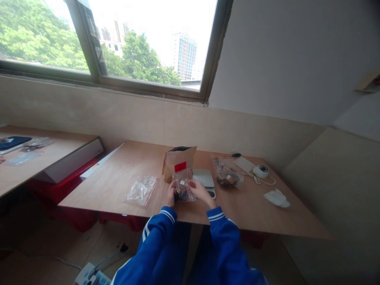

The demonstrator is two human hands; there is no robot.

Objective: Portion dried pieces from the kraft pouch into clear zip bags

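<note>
A clear zip bag (183, 189) with dark contents is held upright between both hands near the table's front edge. My left hand (170, 194) grips its left side, beside a dark item. At its upper right edge, my right hand (198, 189) has its fingers closed on the plastic. Right behind the bag stands an open brown paper pouch (178, 160) with a red label. A flat scale (204, 178) lies to the right, partly behind my right forearm. Left of the hands rests another clear zip bag (141, 190).
Filled clear bags (230, 179) lie right of the scale. Farther right are a white dome camera (261, 171) with a cable and a crumpled white bag (276, 198). A second table (59, 142) stands at the left. A power strip (92, 275) is on the floor.
</note>
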